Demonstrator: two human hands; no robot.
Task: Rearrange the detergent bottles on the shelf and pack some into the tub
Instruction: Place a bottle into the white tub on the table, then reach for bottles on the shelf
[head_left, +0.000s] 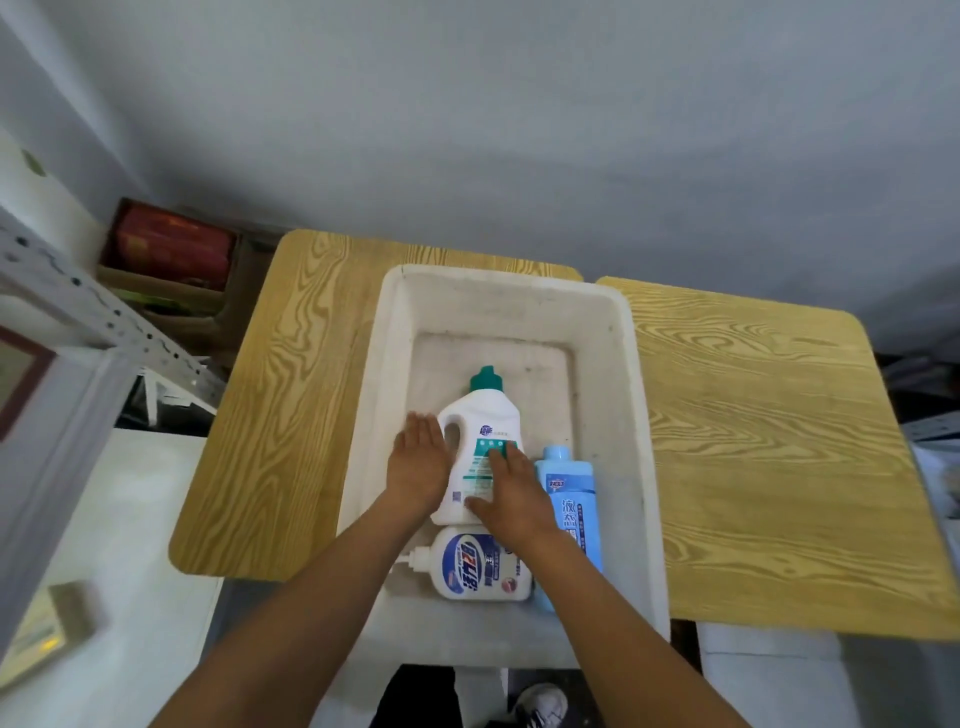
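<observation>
A white tub (613, 332) sits across two wooden tables. Inside it lies a white detergent bottle with a green cap (480, 415), cap pointing away from me. My left hand (418, 457) lies flat with straight fingers against the bottle's handle side. My right hand (511, 493) rests flat on the bottle's label. A light blue bottle (569, 499) lies along the right of it. A white pump bottle with a blue label (478, 566) lies crosswise nearer to me, partly under my right wrist.
The left wooden table (280, 405) and right wooden table (769, 467) flank the tub. A grey metal shelf frame (104, 322) stands at the left. A cardboard box with red packs (171, 249) sits on the floor behind it. My shoe (540, 706) shows below.
</observation>
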